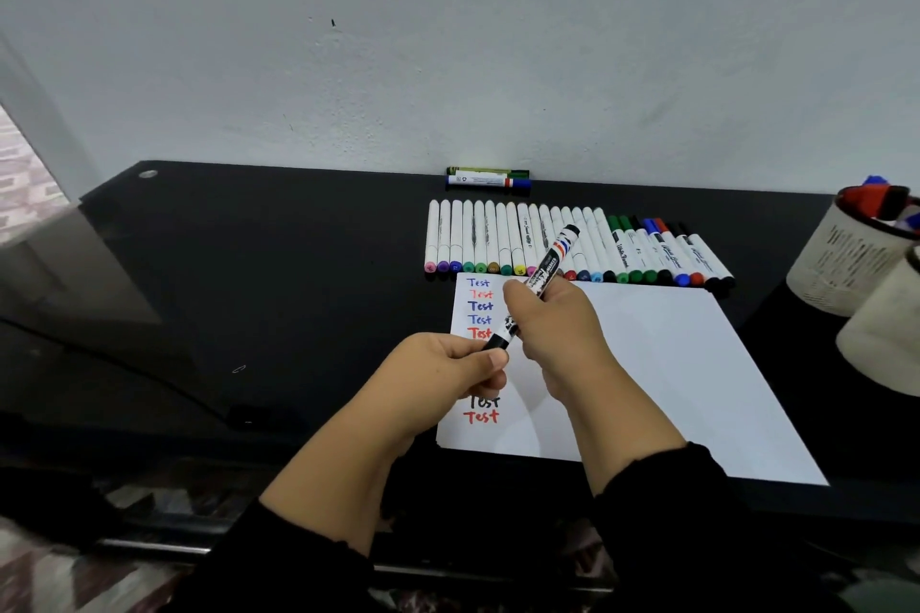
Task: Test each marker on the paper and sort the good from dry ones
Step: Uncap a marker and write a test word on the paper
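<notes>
Both my hands hold one black-and-white marker (556, 253) slanted above the white paper (662, 363). My right hand (557, 329) grips its barrel in the middle, while my left hand (448, 373) pinches the black cap end (499, 342) at the bottom. The paper's left edge carries a column of "Test" words in blue, red and black, partly hidden by my hands. Behind the paper lies a long row of several capped markers (572, 244), side by side. Two more markers (488, 178) lie against the wall.
The black desk (298, 264) reaches to a pale wall. At the right edge stand two white cups (846, 259), the rear one holding red and blue markers. A dark cable (149, 373) crosses the desk on the left.
</notes>
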The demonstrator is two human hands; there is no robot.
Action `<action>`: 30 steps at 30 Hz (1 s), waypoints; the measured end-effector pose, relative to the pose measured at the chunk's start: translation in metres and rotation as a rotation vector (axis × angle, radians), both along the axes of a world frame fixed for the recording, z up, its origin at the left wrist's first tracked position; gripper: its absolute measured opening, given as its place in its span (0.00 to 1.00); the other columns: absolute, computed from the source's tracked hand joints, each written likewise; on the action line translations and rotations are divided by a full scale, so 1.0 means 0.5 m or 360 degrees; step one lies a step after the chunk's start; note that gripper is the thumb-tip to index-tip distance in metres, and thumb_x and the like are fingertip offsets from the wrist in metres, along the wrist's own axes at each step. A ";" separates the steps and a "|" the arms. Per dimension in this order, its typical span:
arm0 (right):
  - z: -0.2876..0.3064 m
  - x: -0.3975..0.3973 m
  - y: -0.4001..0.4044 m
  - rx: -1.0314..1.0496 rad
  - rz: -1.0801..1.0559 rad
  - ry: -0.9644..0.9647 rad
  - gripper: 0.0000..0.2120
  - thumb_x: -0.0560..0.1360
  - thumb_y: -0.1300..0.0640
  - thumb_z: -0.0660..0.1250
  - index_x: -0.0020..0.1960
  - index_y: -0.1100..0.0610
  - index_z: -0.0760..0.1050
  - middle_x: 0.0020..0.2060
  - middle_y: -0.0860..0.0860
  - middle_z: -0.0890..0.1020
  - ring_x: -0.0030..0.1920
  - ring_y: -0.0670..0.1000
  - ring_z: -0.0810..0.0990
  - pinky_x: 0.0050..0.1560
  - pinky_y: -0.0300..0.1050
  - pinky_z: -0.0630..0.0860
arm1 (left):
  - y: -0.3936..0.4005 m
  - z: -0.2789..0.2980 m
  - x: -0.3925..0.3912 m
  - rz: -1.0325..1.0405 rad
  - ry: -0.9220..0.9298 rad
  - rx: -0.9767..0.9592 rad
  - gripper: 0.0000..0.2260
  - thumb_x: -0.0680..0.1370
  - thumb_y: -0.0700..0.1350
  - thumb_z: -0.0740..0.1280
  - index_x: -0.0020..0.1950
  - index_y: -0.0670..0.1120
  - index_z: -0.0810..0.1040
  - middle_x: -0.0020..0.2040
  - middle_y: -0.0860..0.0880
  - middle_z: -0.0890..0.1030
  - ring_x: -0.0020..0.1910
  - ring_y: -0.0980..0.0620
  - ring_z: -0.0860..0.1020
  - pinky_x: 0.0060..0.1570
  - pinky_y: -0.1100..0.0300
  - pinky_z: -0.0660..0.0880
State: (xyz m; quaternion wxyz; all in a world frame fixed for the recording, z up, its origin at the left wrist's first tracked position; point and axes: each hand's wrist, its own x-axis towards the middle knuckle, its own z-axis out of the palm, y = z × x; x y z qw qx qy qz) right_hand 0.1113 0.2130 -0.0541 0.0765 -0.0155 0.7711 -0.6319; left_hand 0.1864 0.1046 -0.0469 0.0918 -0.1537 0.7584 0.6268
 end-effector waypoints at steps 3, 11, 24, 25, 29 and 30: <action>-0.004 -0.001 -0.005 -0.0036 0.0054 -0.0010 0.09 0.76 0.56 0.62 0.38 0.57 0.67 0.32 0.54 0.74 0.25 0.47 0.65 0.28 0.42 0.61 | -0.005 0.003 0.005 -0.0015 -0.0051 0.0080 0.06 0.77 0.45 0.66 0.44 0.47 0.82 0.35 0.52 0.83 0.36 0.57 0.81 0.44 0.65 0.77; -0.008 0.012 -0.018 -0.0034 -0.0097 -0.0015 0.10 0.75 0.57 0.61 0.36 0.56 0.65 0.34 0.56 0.73 0.29 0.50 0.64 0.30 0.42 0.62 | 0.012 0.003 0.021 0.0113 0.0090 -0.0419 0.06 0.77 0.51 0.65 0.40 0.57 0.77 0.43 0.53 0.83 0.45 0.57 0.79 0.36 0.69 0.68; -0.009 0.008 -0.031 -0.0108 -0.0029 -0.0096 0.12 0.75 0.59 0.61 0.35 0.55 0.63 0.30 0.54 0.68 0.27 0.48 0.61 0.27 0.41 0.59 | -0.008 0.009 0.029 0.0096 0.0018 -0.0080 0.06 0.78 0.46 0.65 0.44 0.49 0.81 0.35 0.54 0.82 0.31 0.62 0.79 0.31 0.72 0.71; -0.010 0.009 -0.033 -0.0112 -0.0031 -0.0105 0.12 0.76 0.59 0.61 0.35 0.55 0.64 0.30 0.54 0.69 0.27 0.48 0.61 0.27 0.41 0.59 | -0.008 0.010 0.029 0.0114 -0.0005 -0.0078 0.07 0.78 0.47 0.65 0.46 0.48 0.82 0.35 0.54 0.82 0.32 0.62 0.79 0.31 0.72 0.71; -0.011 0.016 -0.043 -0.0085 -0.0097 -0.0139 0.12 0.76 0.59 0.60 0.34 0.56 0.63 0.31 0.54 0.68 0.27 0.48 0.61 0.26 0.41 0.59 | 0.002 0.005 0.027 0.0168 0.0030 -0.0404 0.07 0.78 0.49 0.64 0.49 0.50 0.81 0.39 0.53 0.82 0.40 0.58 0.79 0.36 0.68 0.71; -0.009 0.013 -0.038 -0.0086 -0.0125 -0.0148 0.12 0.76 0.58 0.61 0.35 0.56 0.64 0.31 0.53 0.69 0.27 0.47 0.61 0.26 0.40 0.60 | 0.003 0.003 0.031 0.0146 0.0042 -0.0554 0.08 0.79 0.50 0.63 0.52 0.50 0.80 0.41 0.53 0.81 0.42 0.56 0.79 0.39 0.64 0.71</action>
